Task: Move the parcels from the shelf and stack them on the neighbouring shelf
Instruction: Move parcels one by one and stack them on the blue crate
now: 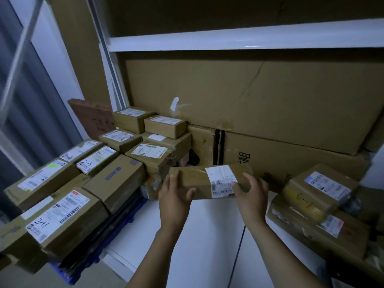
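You hold 1 long brown parcel (209, 180) between both hands, level and crosswise in front of you, above the white shelf surface (207, 229). Your left hand (175, 197) wraps the parcel's left end, fingers curled over the top edge and thumb pressed on the near face. Your right hand (252, 192) grips the right end, fingers bent over the top and thumb touching the white shipping label (222, 178) that runs over the top and down the front. Whether the parcel's underside rests on the shelf or hangs just above it, you cannot tell from here.

To your left, a stack of labelled parcels (68, 183) fills the shelf in several rows and steps up toward the back, where 2 small boxes (149, 122) sit on top. To your right, 1 taped box (320, 189) lies on a flatter carton (318, 229). Behind the held parcel, large flattened cardboard sheets (249, 100) lean against the back, below a white shelf rail (239, 41)
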